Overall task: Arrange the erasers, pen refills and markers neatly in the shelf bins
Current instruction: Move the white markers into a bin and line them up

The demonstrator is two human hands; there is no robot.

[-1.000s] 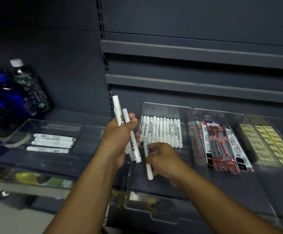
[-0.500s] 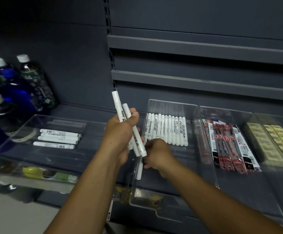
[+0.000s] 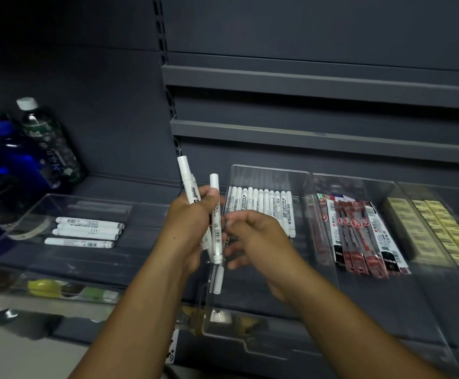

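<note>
Several white markers stand almost upright in the left hand, which grips them in a fist. The right hand sits just beside them, fingertips at the bundle; I cannot tell whether they pinch one. Just beyond lies the clear bin, where the marker row runs lengthwise front to back. The right hand is nearer to it. The barrel print is too small to read. Farther right, the pen refills show round red logos and barcodes.
</note>
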